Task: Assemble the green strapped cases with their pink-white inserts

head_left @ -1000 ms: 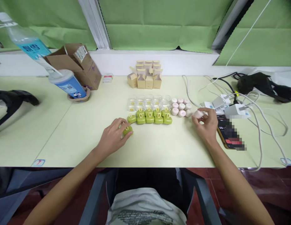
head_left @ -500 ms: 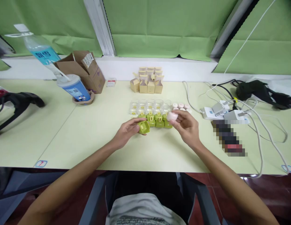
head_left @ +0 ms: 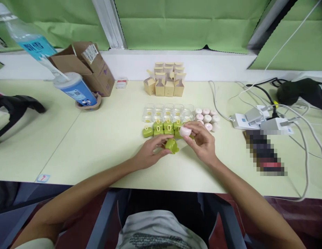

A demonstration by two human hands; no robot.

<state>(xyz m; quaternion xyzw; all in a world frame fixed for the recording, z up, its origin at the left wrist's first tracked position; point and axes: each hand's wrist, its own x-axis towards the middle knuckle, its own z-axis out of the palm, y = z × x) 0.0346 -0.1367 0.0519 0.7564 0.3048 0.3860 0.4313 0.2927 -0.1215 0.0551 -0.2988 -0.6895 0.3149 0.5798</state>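
Observation:
My left hand [head_left: 149, 154] grips a small green case [head_left: 172, 145] just above the table, near the middle front. My right hand [head_left: 201, 141] pinches a pale pink rounded piece [head_left: 185, 131] right above that case, the two almost touching. Behind my hands lie a row of more green cases [head_left: 158, 128], a row of clear plastic cups [head_left: 166, 111] and a cluster of pink pieces [head_left: 207, 117]. Several small tan paper boxes [head_left: 166, 83] stand further back.
A cardboard box [head_left: 85, 67], a blue cup on a holder [head_left: 76, 90] and a water bottle [head_left: 28, 39] are at the back left. Power strip, adapters and cables [head_left: 264, 119] and a pixelated phone [head_left: 266, 154] lie at the right. A black object [head_left: 15, 105] sits at the far left.
Both hands picked up their pieces and came together at the table's middle; the green case has moved right and the pink piece left until they meet.

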